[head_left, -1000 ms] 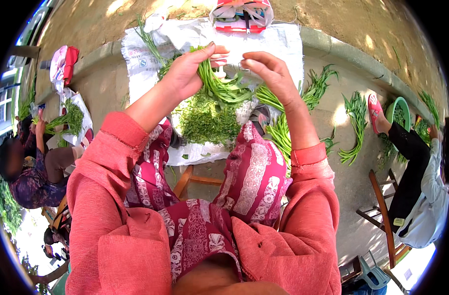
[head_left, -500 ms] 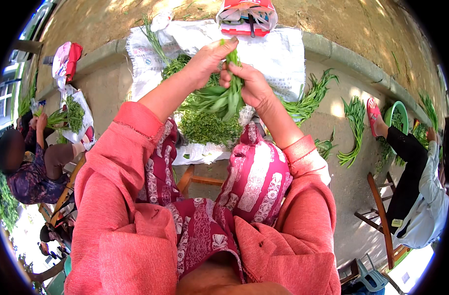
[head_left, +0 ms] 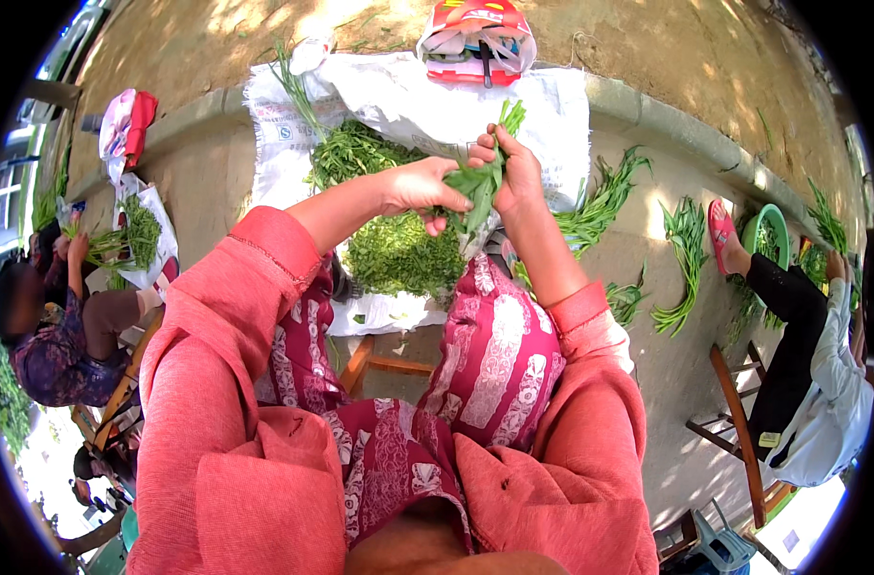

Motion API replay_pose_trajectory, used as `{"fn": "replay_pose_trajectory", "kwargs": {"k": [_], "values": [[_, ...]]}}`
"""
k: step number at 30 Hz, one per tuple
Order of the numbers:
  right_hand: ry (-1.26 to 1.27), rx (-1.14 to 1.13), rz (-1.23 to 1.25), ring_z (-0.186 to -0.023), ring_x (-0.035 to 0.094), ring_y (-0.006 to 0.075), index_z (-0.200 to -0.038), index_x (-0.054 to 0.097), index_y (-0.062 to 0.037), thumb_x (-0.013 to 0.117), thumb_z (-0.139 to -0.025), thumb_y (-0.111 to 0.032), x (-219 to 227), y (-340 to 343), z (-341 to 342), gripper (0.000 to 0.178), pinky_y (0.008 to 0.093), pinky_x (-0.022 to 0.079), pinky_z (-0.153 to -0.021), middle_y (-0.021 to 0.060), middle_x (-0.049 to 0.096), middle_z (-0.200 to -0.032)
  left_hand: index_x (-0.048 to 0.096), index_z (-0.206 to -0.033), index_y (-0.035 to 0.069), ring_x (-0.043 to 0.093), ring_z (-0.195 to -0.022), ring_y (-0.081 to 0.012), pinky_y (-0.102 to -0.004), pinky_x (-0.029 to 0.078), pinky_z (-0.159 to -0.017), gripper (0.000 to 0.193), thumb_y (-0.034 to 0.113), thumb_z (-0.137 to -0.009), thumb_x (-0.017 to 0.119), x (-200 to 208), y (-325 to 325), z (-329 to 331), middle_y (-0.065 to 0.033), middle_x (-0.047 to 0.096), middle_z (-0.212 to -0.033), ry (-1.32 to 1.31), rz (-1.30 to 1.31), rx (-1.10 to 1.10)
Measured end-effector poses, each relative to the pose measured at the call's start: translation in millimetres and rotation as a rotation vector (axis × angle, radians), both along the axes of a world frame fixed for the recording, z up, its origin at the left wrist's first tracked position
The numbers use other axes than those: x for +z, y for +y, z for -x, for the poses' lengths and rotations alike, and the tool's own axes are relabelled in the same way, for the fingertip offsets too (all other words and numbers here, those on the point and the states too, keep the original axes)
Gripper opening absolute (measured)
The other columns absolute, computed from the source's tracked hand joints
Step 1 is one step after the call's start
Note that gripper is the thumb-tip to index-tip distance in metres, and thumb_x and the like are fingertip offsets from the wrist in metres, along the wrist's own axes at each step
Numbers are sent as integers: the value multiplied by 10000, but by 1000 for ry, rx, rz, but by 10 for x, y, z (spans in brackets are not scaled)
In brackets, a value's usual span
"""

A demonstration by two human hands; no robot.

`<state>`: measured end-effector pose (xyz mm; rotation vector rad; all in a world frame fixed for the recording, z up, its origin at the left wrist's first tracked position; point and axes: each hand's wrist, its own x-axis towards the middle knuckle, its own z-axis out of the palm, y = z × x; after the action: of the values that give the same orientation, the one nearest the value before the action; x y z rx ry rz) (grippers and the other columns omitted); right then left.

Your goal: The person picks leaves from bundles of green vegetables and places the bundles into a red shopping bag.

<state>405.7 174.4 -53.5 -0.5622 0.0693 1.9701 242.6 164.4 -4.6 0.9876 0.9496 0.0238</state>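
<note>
A bunch of leafy green stalks [head_left: 483, 182] is held up in front of me, stems toward the far side and leaves toward me. My right hand [head_left: 516, 172] is closed round its stems. Lower down, my left hand [head_left: 425, 190] has its fingers curled against the leaves on the bunch's left side. Beneath my hands, a heap of loose green leaves [head_left: 403, 259] lies on a white woven sack [head_left: 389, 81]. Darker leafy greens [head_left: 355, 153] lie behind that heap. More long stalks [head_left: 604, 206] rest at the sack's right edge.
A red and white bag [head_left: 477, 43] stands beyond the sack by a stone kerb [head_left: 667, 120]. Separate stalks [head_left: 684, 264] lie on the ground to the right, near a green basin [head_left: 767, 235]. Seated people handle greens on both sides. A wooden stool [head_left: 389, 364] stands between my knees.
My left hand has come down from the stem tops to the leaves. My right hand has shifted slightly right, now gripping the stems, and the bunch has moved right with it.
</note>
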Motion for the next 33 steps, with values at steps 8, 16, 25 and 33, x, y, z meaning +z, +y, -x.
{"fn": "replay_pose_trajectory", "kwargs": {"k": [8, 16, 25, 33], "values": [[-205, 20, 69, -508, 378, 103, -920, 453, -43, 464, -915, -153, -331, 21, -456, 111, 248, 339, -451, 35, 455, -683, 652, -1004, 61, 608, -720, -199, -315, 477, -681, 314, 239, -747, 624, -709, 1136, 456, -123, 648, -820, 590, -935, 88], [-327, 68, 23, -498, 402, 110, -909, 475, -41, 485, -903, -148, -442, -5, -502, 107, 264, 360, -451, 46, 482, -690, 519, -1099, 58, 539, -957, -365, -425, 454, -818, 517, 237, -649, 699, -997, 1938, 210, -200, 540, -1020, 692, -1454, 574], [-360, 44, 51, -495, 422, 117, -929, 501, -25, 534, -883, -175, -481, -32, -538, 160, 271, 369, -451, 41, 491, -675, 657, -927, 91, 597, -894, -347, -399, 465, -793, 349, 381, -782, 527, -1134, 2477, 401, -152, 641, -903, 912, -1052, 356], [-590, -120, 11, -427, 398, 90, -884, 562, -28, 629, -808, -131, -344, -13, -524, 145, 256, 343, -388, -6, 448, -567, 632, -831, 34, 594, -751, -346, -390, 471, -682, 214, 190, -818, 487, -443, 2463, -152, -177, 621, -807, 467, -1672, 487]]}}
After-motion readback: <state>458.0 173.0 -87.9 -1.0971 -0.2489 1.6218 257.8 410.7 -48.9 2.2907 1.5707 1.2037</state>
